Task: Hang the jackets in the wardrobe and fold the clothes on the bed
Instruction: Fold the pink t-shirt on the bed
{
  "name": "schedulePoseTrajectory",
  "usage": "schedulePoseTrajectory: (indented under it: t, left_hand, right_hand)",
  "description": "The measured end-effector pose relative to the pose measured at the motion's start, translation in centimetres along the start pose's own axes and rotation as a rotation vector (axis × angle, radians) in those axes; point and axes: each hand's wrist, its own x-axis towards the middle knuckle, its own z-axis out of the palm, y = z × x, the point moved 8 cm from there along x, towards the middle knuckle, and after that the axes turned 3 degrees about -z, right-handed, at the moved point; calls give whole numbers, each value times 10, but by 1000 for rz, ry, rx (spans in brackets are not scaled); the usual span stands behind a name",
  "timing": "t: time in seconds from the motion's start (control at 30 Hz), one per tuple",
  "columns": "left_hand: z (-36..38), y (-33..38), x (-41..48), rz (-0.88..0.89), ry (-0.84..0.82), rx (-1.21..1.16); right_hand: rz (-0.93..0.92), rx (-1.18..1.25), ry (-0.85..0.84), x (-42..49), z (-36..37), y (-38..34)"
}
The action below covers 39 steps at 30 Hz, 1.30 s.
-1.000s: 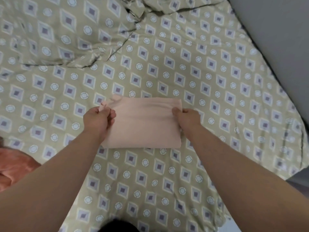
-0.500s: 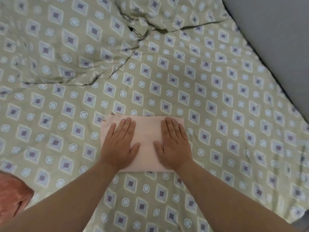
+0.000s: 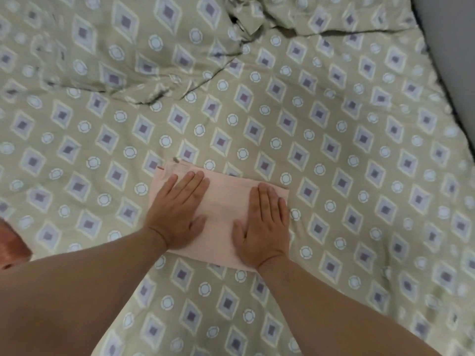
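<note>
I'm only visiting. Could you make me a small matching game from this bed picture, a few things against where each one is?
Things:
1 folded pink cloth
2 orange garment
3 rumpled cover
4 right hand

Places:
A at the view's left edge
B flat on the pink cloth's right part
C lying on the patterned sheet, near the middle
D at the top of the view

Pairs: 1-C, 2-A, 3-D, 4-B

hands [image 3: 221, 222] on cloth [image 3: 223, 201] (on bed [image 3: 334, 150])

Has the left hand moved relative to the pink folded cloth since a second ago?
Yes. The left hand went from pinching the pink folded cloth at its left edge to lying flat on its left half, further inward.
</note>
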Motion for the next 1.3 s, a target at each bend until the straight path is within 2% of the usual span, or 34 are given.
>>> schedulePoseTrajectory:
  t: [0.23,0.5,0.77,0.87,0.97,1.07,1.13,1.2,1.23,1.3]
  left_hand:
    - [-1,-4,-2,-12,21,8]
    - [-7,-12,-5,-123,101,-74]
    - [-9,-32,-12,-367,213,-150]
    - [-16,-40,-18,-489,303,-229]
    - [-25,-55,-39,-725,418,-340]
    - [-21,-60,-65,-965,390,-500]
    - [-14,-59,-74,-1049,284,-609]
    - [-6,-61,-75,-1109,131,-892]
    - [-4,-58,-74,-1114,45,-1087]
    - [-15,-45,-77,-1067,-105,-1337]
  right_hand:
    - [-16,2,53,-2,5,2]
    - [-28,5,112,-2,3,2]
    - [-24,57,194,-6,0,3]
    - [1,100,226,-9,-3,6]
    - [151,248,203,-20,-8,15]
    - [524,464,282,-39,-20,32]
    - [739,625,191,-44,-22,41]
    - [911,1016,8,-47,-12,41]
    - [968,1210,-82,-50,-10,35]
    - [969,1316,-179,-62,-25,25]
